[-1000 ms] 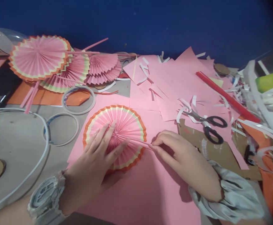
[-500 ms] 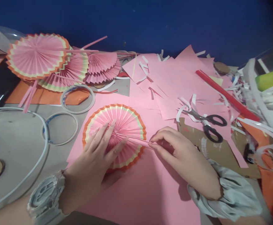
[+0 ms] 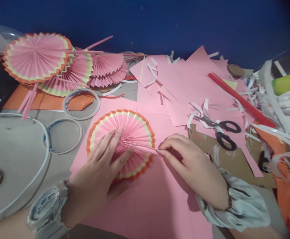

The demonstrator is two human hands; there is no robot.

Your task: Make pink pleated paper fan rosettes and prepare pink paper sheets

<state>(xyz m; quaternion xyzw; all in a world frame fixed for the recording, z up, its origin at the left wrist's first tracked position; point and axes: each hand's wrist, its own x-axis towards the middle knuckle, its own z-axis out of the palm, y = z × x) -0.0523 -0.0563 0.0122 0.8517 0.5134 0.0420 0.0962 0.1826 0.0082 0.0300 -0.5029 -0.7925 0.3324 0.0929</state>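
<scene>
The left hand (image 3: 102,169) is lying flat and open with its fingers spread, pressing down on the lower left half of a round pleated paper fan (image 3: 135,127). Its fingertips are reaching the fan's hub. A white plastic wristwatch (image 3: 45,214) is sitting on that wrist. The right hand (image 3: 192,162) is resting just beside the fan's right rim with its fingers curled, thumb and forefinger pinching the outer end of a thin pink paper stick (image 3: 147,150). The stick is running from the hub across the pleats and past the right rim to those fingertips.

The fan is lying flat between the two hands, on the upper left part of a large pink paper sheet (image 3: 157,202), close to the sheet's left edge. Its pink pleats are spreading out from the middle, and bands of pale yellow and orange are ringing the zigzag rim.

Toward the surface's far left corner, a pile of finished pink pleated fans (image 3: 35,58) is overlapping an orange paper sheet (image 3: 42,103). Two thin white rings (image 3: 63,107) are lying between that pile and the left hand. Beyond the right hand, black-handled scissors (image 3: 222,131) are lying among white paper strips, and a long red rod (image 3: 239,101) is slanting toward the right edge.
</scene>
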